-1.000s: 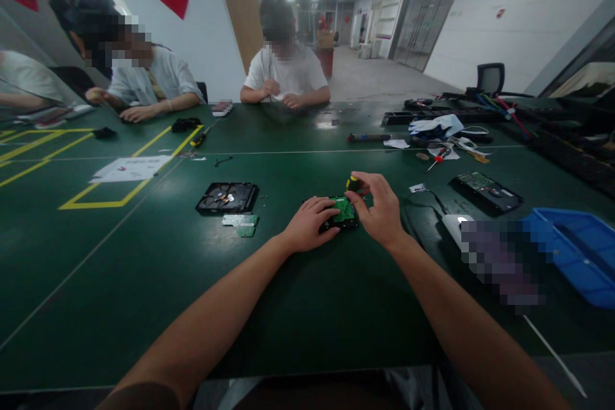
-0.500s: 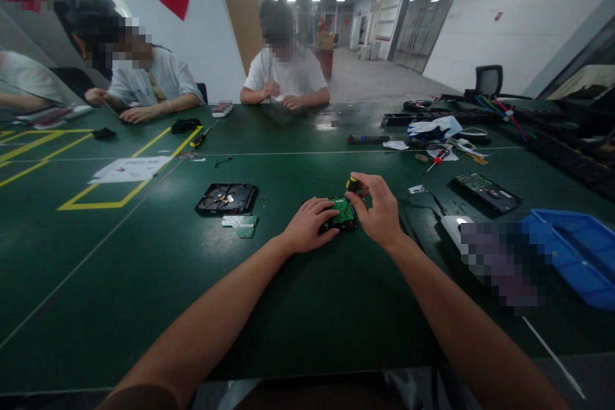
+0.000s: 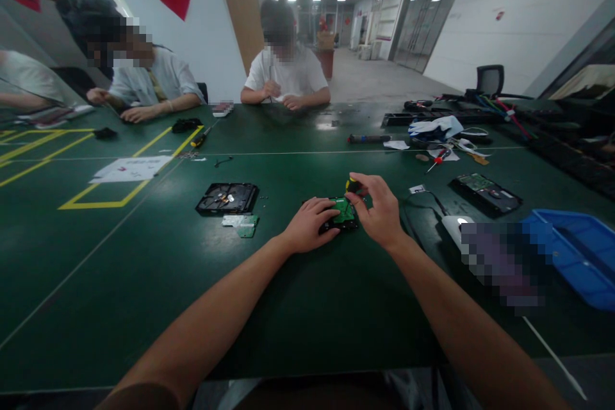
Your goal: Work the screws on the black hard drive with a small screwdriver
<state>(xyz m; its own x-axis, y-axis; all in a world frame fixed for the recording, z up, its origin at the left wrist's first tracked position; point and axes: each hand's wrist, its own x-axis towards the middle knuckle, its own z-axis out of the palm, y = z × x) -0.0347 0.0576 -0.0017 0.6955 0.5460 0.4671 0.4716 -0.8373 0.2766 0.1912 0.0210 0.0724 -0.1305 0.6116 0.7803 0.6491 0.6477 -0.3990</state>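
A small hard drive (image 3: 342,214) with a green circuit board facing up lies on the green table (image 3: 307,295) in front of me. My left hand (image 3: 310,224) rests on its left side, fingers curled over the edge and holding it down. My right hand (image 3: 379,208) grips a screwdriver (image 3: 352,184) with a yellow and black handle, held upright with its tip on the board.
An opened black hard drive (image 3: 227,197) and a loose green circuit board (image 3: 241,224) lie to the left. Another drive (image 3: 485,191) and a blue tray (image 3: 576,250) sit at the right. Tools and cables (image 3: 442,131) clutter the far right. Two people sit across the table.
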